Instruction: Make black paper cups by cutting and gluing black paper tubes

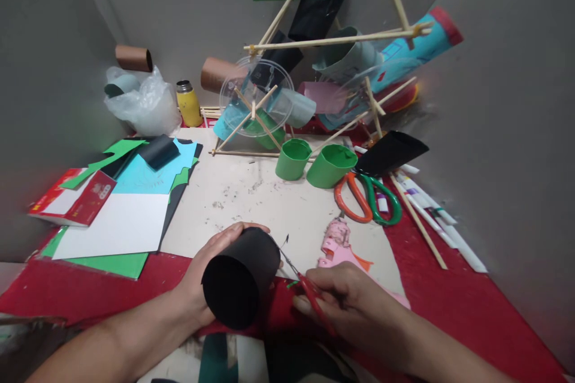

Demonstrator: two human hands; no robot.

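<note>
A black paper tube (242,275) is in my left hand (202,269), which wraps round it from the left and behind; its dark open end faces me. My right hand (345,299) grips a small pair of red-handled scissors (309,293). The thin blades reach the tube's far right rim, where a small black sliver (287,239) sticks up. Just beyond my right hand lies a pink glue gun (336,242), partly covered by it. Two green paper tubes (331,166) stand farther back.
Larger scissors (354,197) with orange and green handles lie right of centre, near several white markers (431,209). A frame of wooden sticks (332,40) with plastic discs and paper tubes rises at the back. Paper sheets (117,221) and a red box (74,197) lie left.
</note>
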